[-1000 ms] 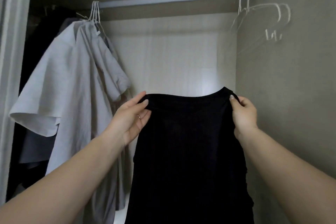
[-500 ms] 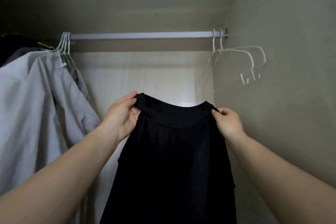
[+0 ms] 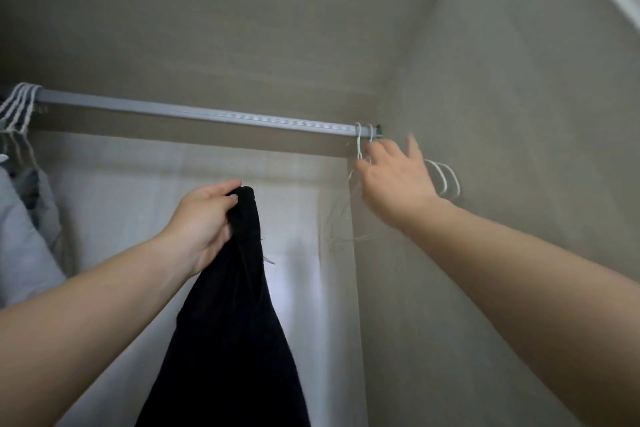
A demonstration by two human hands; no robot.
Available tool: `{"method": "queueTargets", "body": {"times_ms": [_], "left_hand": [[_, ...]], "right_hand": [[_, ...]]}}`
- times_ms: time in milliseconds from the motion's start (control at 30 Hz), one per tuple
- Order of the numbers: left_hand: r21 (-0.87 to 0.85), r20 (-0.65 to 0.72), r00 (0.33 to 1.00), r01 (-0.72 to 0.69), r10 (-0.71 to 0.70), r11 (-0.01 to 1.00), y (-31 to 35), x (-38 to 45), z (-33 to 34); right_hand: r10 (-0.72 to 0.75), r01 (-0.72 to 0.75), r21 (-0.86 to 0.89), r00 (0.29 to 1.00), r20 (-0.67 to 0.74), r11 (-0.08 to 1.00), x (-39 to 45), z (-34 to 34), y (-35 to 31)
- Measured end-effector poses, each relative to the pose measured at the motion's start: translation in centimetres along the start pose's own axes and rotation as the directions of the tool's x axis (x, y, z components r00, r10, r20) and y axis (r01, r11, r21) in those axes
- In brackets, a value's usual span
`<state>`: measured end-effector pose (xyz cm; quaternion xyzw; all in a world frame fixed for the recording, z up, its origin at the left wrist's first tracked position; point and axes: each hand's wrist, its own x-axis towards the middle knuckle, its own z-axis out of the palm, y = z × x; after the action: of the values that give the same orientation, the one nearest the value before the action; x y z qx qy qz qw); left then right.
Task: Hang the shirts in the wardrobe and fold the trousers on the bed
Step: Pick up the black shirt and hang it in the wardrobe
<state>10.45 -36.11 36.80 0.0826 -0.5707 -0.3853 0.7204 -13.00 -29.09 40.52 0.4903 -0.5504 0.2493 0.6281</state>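
A black shirt point(image 3: 228, 315) hangs down bunched from my left hand point(image 3: 202, 218), which grips it at the collar, below the middle of the wardrobe rail point(image 3: 194, 113). My right hand point(image 3: 391, 180) is raised at the rail's right end, fingers spread, at the necks of two empty white hangers point(image 3: 445, 178) hooked there. The hand is blurred and covers most of the hangers; whether its fingers hold one cannot be told.
Grey shirts point(image 3: 24, 236) hang on several white hangers point(image 3: 19, 107) at the rail's left end. The wardrobe's side wall point(image 3: 502, 114) stands close on the right, and a shelf underside point(image 3: 225, 10) lies above the rail.
My right hand let go of the black shirt and rose to the empty hangers. The shirt now hangs bunched from my left hand alone. The view tilted upward.
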Motion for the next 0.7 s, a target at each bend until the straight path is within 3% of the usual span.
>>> {"method": "queueTargets", "body": {"times_ms": [100,200,300,433,600,700], "left_hand": [[0.011,0.013,1.000,-0.016,0.015,1.000,0.4,0.5,-0.1],[0.019,0.018,1.000,-0.020,0.020,1.000,0.6,0.6,-0.6],[0.057,0.016,1.000,-0.021,0.020,0.998,0.6,0.8,-1.2],[0.090,-0.005,0.999,-0.031,0.032,0.995,0.7,1.1,-2.0],[0.102,-0.008,0.999,-0.036,0.037,0.994,0.6,1.1,-2.5],[0.137,-0.006,0.999,-0.033,0.034,0.990,0.8,1.2,-3.2]], "right_hand": [[0.059,-0.034,-0.230,0.993,0.106,0.973,1.1,-1.2,2.6],[0.119,-0.070,-0.298,0.982,0.149,0.952,1.3,-1.9,4.0],[0.073,-0.020,-0.354,0.988,0.136,0.935,0.9,-1.7,4.6],[0.077,-0.051,-0.283,0.994,0.082,0.958,1.0,-1.4,4.9],[0.202,-0.202,-0.061,0.979,-0.008,0.977,2.1,-1.1,4.4],[0.214,-0.210,0.048,0.971,-0.104,0.977,2.7,-1.2,4.5]]}}
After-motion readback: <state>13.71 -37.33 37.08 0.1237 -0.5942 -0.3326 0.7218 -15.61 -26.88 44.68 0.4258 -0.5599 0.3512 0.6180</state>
